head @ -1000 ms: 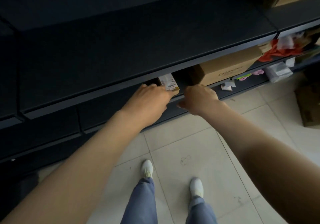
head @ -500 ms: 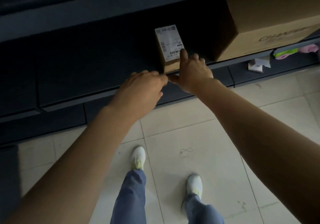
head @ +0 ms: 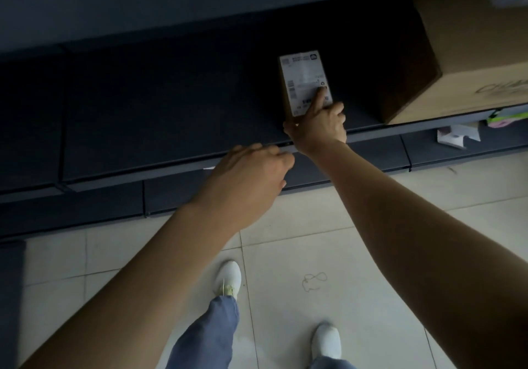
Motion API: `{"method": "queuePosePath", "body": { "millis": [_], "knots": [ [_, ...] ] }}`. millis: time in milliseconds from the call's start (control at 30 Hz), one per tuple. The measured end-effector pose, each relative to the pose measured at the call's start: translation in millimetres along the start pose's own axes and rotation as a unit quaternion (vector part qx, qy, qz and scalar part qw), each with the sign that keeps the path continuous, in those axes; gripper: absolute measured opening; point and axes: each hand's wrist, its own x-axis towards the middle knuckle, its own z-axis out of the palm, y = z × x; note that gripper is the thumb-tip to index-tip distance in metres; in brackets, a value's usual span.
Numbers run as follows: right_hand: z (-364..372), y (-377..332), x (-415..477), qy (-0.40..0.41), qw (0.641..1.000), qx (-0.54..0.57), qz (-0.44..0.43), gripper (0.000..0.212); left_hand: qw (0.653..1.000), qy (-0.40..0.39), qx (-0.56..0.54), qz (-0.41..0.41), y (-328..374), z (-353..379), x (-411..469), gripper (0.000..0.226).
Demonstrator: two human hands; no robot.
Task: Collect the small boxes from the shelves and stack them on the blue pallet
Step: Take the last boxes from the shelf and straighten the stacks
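Cardboard, brown with a white label on top, makes the small box (head: 304, 82); it lies on the dark shelf (head: 171, 105), near the front edge, not yet lifted; the right hand (head: 317, 124) touches it, forefinger stretched over the label and thumb at its near corner, so the fingers are closing around it but I judge the grip not complete; the left hand (head: 251, 171) hovers loosely open just before the shelf edge, holding nothing; the blue pallet is not in view, so nothing stacked can be seen; a large carton (head: 471, 54) stands near on the right, apart from the box; the shelf board above leaves a low gap for lifting.
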Motion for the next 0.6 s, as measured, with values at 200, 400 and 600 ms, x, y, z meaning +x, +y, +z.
{"method": "queuePosePath", "body": {
  "millis": [200, 400, 600],
  "knots": [
    [-18.4, 0.0, -43.1, -0.014, 1.0, -0.013, -0.021, 0.087, 1.0, 0.007, -0.001, -0.02, 15.4, -21.9, -27.4, 0.022],
    [-64.6, 5.8, -131.6, -0.093, 0.991, -0.057, -0.075, 0.087, 0.998, 0.05, -0.006, -0.036, 61.0, -62.0, -78.4, 0.021],
    [-138.5, -3.2, -231.7, -0.092, 0.972, -0.127, -0.172, 0.085, 0.994, 0.068, 0.031, -0.076, 117.1, -127.0, -152.7, 0.022]
  ]
}}
